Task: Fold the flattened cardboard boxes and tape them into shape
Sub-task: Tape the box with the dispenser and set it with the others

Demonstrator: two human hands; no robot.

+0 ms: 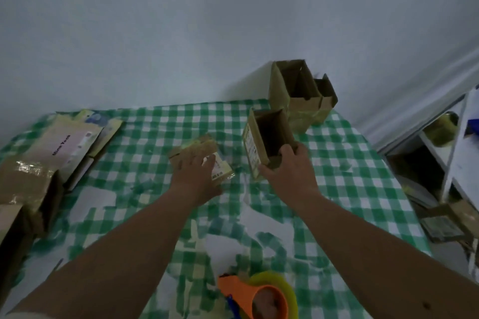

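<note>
Nearest you, at 6 o'clock on the table edge, sits an orange tape dispenser [255, 298] loaded with a yellowish roll; it lies untouched, between your two forearms. The green-and-white checked tablecloth [145, 132] beneath it is worn, with pale patches where the print has come away.

Your left hand [195, 172] reaches toward 12 o'clock and rests, fingers extended, on a flattened cardboard box [220, 166] near the table's centre; a printed label shows at its right end; the blur prevents judging whether any fingertip curls under an edge.

Your right hand [287, 168], at 1 o'clock, grips the near end of an erected cardboard box [267, 137], thumb on its inside wall, fingers on the outside; the box stands with its opening toward you, a label on its left face; whether its base touches the cloth, you cannot tell.

At 1 o'clock, farther back against the wall, two more assembled boxes [298, 93] stand together, touching.

At 9 to 10 o'clock a stack of flat cartons [70, 145] lies on the cloth; a taped brown box [28, 184] sits at the left edge.

A white shelf unit [456, 153] stands at 3 o'clock, off the table.
</note>
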